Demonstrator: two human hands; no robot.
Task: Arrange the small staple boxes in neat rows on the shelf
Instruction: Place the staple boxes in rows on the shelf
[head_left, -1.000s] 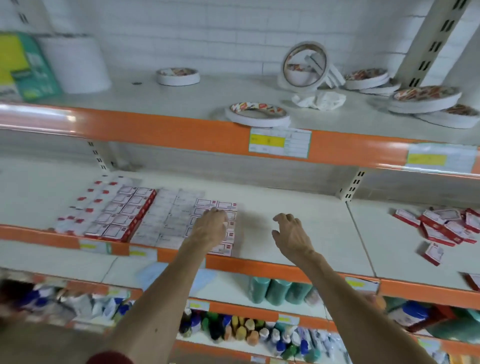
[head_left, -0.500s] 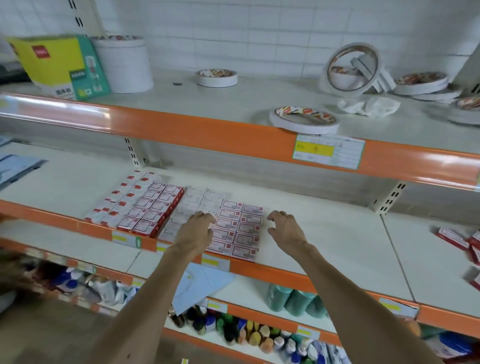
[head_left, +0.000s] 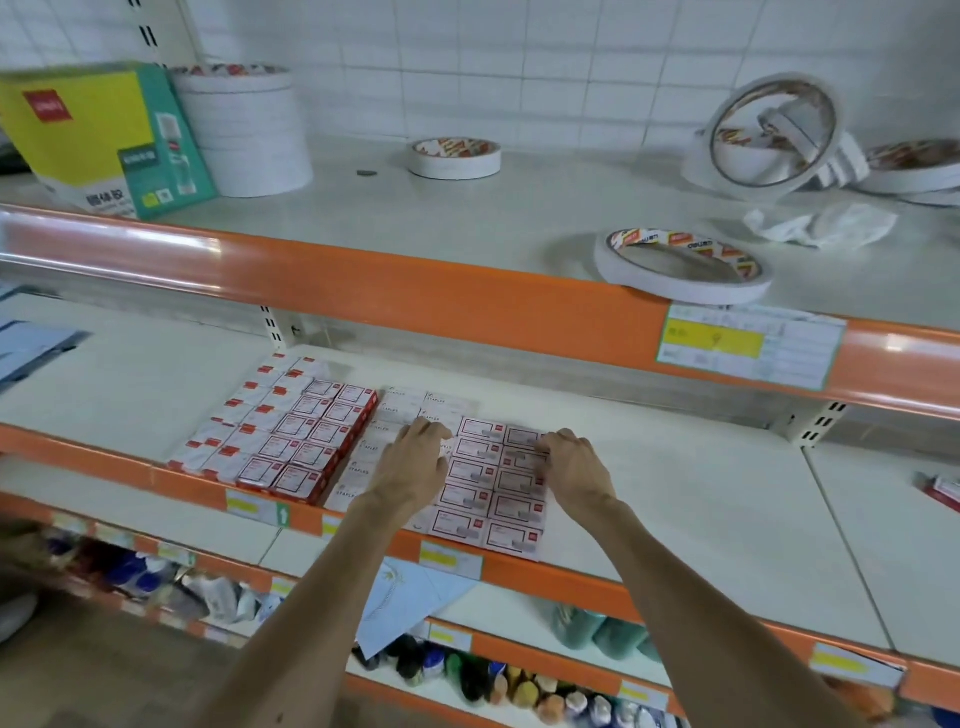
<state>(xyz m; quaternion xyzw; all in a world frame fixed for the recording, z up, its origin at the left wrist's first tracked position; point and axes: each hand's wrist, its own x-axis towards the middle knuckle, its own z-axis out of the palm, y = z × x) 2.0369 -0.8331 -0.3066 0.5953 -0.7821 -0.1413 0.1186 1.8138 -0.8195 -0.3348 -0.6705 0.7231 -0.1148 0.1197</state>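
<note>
These small white cardboard staple boxes with red-framed labels (head_left: 485, 480) are probably light but dense, with stiff walls, and likely to slide on the smooth cream metal shelf (head_left: 701, 493). Nudge them by their short sides rather than lifting them. They lie flat, labels up, in two tidy columns by the shelf's orange front edge. Your left hand (head_left: 413, 470) and right hand (head_left: 579, 470) rest at either side of the block, fingers loosely bent, tips touching the boxes and apparently gripping nothing.
</note>
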